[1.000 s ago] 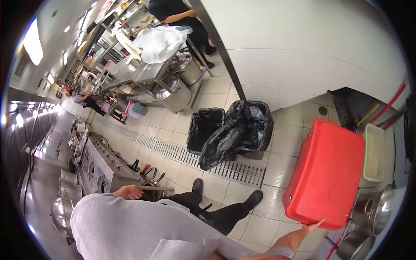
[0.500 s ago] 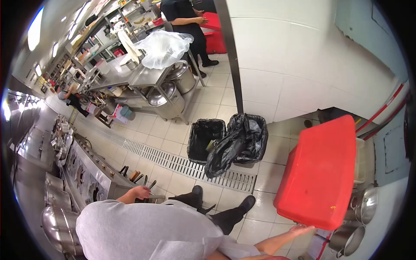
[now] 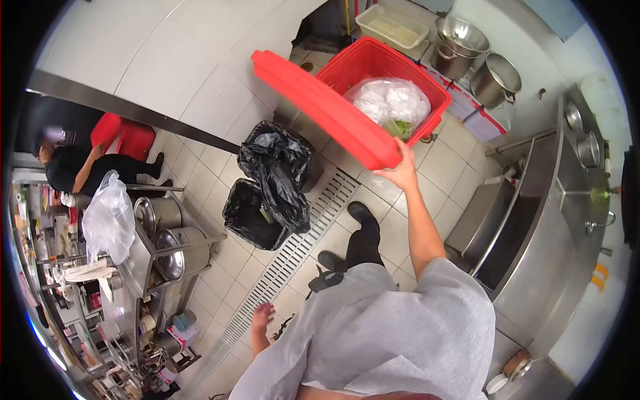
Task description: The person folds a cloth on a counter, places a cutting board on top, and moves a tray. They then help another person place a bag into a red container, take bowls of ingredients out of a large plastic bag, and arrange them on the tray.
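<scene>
My right hand [image 3: 402, 170] holds the near end of a red lid [image 3: 327, 110], tilted up over a red bin [image 3: 433, 93]. Inside that bin lies a clear plastic bag [image 3: 390, 100] with white contents and something green. My left hand [image 3: 263, 316] hangs low at the left of my body, fingers loosely curled and apart, with nothing in it.
Two black-lined bins [image 3: 257, 217] stand beside a floor drain grate [image 3: 293, 253]. Metal pots [image 3: 495, 80] and a pale tray [image 3: 392, 27] are beyond the red bin. A steel sink [image 3: 533, 200] is right. A person [image 3: 73, 167] in dark clothes works at left.
The view has swung right. The red lid, earlier flat over the bin, is now raised and tilted in my right hand, showing the bin's inside. My left hand has moved away from the handles by the stove.
</scene>
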The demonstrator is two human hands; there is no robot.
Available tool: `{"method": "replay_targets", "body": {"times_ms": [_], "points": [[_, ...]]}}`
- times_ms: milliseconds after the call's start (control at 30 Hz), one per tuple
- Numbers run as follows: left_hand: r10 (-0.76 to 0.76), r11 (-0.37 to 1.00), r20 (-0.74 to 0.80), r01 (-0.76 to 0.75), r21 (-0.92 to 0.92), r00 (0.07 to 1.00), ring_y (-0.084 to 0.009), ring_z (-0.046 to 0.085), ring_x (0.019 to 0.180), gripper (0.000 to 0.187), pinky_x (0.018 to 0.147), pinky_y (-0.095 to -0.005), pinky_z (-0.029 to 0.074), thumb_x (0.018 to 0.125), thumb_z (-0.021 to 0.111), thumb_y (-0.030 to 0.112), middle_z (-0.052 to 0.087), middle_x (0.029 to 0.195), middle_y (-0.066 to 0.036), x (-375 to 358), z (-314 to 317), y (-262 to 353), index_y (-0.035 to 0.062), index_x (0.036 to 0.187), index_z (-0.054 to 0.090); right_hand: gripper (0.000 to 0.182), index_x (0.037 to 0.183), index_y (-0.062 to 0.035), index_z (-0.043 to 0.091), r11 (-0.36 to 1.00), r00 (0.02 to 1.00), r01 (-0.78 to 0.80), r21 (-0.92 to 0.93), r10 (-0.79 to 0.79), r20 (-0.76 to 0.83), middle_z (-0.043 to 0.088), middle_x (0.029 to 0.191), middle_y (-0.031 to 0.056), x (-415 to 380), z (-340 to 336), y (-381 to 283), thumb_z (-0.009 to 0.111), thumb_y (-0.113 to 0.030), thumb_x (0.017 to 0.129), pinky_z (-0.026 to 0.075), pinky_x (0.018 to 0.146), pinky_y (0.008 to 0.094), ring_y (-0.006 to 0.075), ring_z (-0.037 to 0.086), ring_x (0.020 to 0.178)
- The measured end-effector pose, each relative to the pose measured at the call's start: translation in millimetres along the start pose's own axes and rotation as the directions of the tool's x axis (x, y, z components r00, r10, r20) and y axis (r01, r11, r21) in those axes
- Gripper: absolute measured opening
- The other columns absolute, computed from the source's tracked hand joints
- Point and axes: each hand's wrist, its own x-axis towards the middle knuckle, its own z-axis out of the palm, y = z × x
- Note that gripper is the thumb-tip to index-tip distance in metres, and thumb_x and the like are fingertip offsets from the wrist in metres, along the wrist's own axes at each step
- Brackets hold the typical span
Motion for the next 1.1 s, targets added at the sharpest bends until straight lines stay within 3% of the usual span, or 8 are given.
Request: {"method": "replay_targets", "body": {"times_ms": [133,267,400,600,833,967,1033,1100], "points": [[0.171,0.983,0.003,-0.17,-0.067,0.985,-0.0134,0.058,0.09,0.034,0.072,-0.0289,0.046,0.089,0.054,0.027,0.062,0.103,-0.004,3.9,24.9,106.1,0.0041,0.114,0.054,0.087,0.117,-0.0023,0.046,0.952,0.913,0.288,-0.108,-0.239,0.33,0.05,0.115,0.0179,-15.1,17.7,-6.0,0.086,-0.028,0.043,0.039,0.096,0.0433,0.0372,0.049,0.105],[0.311,0.948,-0.032,-0.313,-0.061,0.95,-0.012,0.058,0.087,0.027,0.07,-0.0261,0.046,0.09,0.051,0.016,0.061,0.102,-0.004,-11.9,58.7,166.8,0.0033,0.114,0.054,0.068,0.105,-0.0046,0.05,0.944,0.884,0.301,-0.134,-0.224,0.409,0.049,0.112,0.0161,-60.9,60.3,1.9,0.08,-0.027,0.049,0.034,0.098,0.0493,0.0357,0.045,0.11],[0.27,0.963,0.021,-0.269,-0.013,0.963,-0.0129,0.058,0.089,0.027,0.07,-0.0261,0.046,0.09,0.053,0.02,0.061,0.103,-0.003,-14.2,57.6,136.8,0.0053,0.113,0.054,0.063,0.107,-0.0062,0.051,0.945,0.87,0.285,-0.162,-0.184,0.458,0.048,0.11,0.0138,-79.6,76.6,3.7,0.078,-0.028,0.055,0.028,0.103,0.0529,0.0328,0.044,0.113],[-0.057,0.994,-0.049,0.052,-0.095,0.997,-0.0175,0.059,0.086,0.028,0.071,-0.029,0.047,0.089,0.055,0.022,0.062,0.1,-0.005,-38.2,51.7,28.5,0.003,0.11,0.057,0.059,0.106,-0.0064,0.051,0.96,0.859,0.246,-0.131,-0.153,0.489,0.047,0.11,0.0139,-67.2,70.6,0.7,0.077,-0.027,0.057,0.027,0.103,0.0552,0.034,0.044,0.111],[0.011,0.999,-0.016,-0.011,-0.04,1.0,-0.0156,0.058,0.085,0.026,0.073,-0.0296,0.047,0.09,0.054,0.022,0.063,0.094,-0.004,-49.3,64.4,-49.8,0.0025,0.107,0.058,0.058,0.101,-0.005,0.049,0.982,0.893,0.164,-0.088,-0.11,0.436,0.048,0.106,0.0145,-50.9,60.4,-16.8,0.079,-0.023,0.055,0.036,0.094,0.0534,0.0353,0.046,0.106],[0.358,0.932,-0.015,-0.358,-0.054,0.934,-0.0145,0.058,0.084,0.025,0.074,-0.0299,0.047,0.091,0.053,0.022,0.063,0.091,-0.004,-16.5,77.5,19.6,0.0023,0.105,0.06,0.058,0.101,-0.004,0.048,0.988,0.927,0.149,-0.033,-0.128,0.354,0.048,0.103,0.0168,-33.1,53.0,-20.2,0.079,-0.018,0.053,0.043,0.085,0.0441,0.0371,0.048,0.1],[0.455,0.843,-0.012,-0.426,0.328,0.891,-0.0136,0.056,0.083,0.027,0.075,-0.0281,0.045,0.092,0.054,0.022,0.063,0.089,-0.008,-12.5,108.1,152.0,-0.0028,0.099,0.06,0.056,0.098,-0.003,0.048,0.99,0.934,0.136,-0.035,-0.116,0.339,0.048,0.099,0.0172,-31.6,51.8,-29.1,0.079,-0.022,0.056,0.041,0.084,0.0458,0.0369,0.048,0.096],[0.69,0.705,0.074,-0.691,0.159,0.72,-0.0163,0.055,0.096,0.034,0.084,-0.0283,0.044,0.092,0.054,0.026,0.061,0.103,-0.008,-3.9,151.8,266.9,-0.0002,0.114,0.055,0.056,0.098,-0.0028,0.047,0.993,0.947,0.108,-0.037,-0.091,0.309,0.048,0.099,0.0176,-30.7,60.4,-36.7,0.078,-0.023,0.056,0.04,0.083,0.0457,0.0372,0.048,0.096]]}}
